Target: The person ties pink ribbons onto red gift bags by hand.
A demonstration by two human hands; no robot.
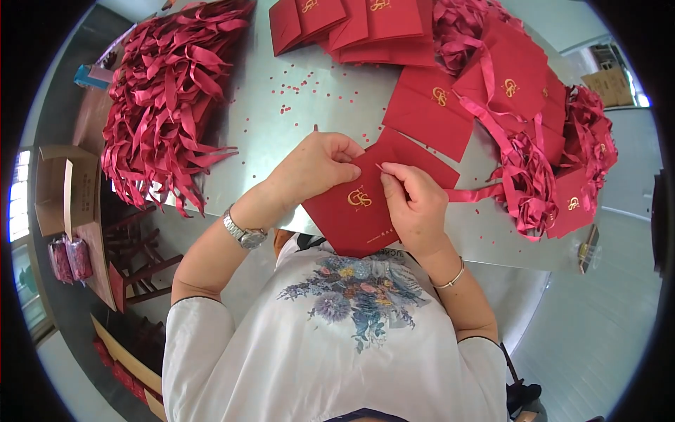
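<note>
- Far left: open brown cardboard box; two bundles in clear plastic wrap just below it in view.
- Dark red wooden stools next, beside the table.
- Big heap of dark red satin ribbons on the left end of the shiny grey metal table; ribbon ends hang over the near edge.
- Silver metal wristwatch on the left wrist.
- Small round red paper dots scattered mid-table.
- Left hand: fingers curled, thumb on the face; grips the upper left edge of the held bag. Narrow dark tip pokes up behind it, can't tell what.
- Flat dark red paper bag with gold emblem: between both hands, tilted, at the near table edge, in front of the white floral-print shirt.
- Stacked folded red paper bags at the far edge.
- Right hand: thumb and index closed, pinching a thin pink strip end over the bag's face. Other fingers folded in.
- Silver bangle on the right wrist.
- Pinkish-red satin ribbon emerges beside the right hand, reaching toward the tangled red ribbon pile among more red bags.
</note>
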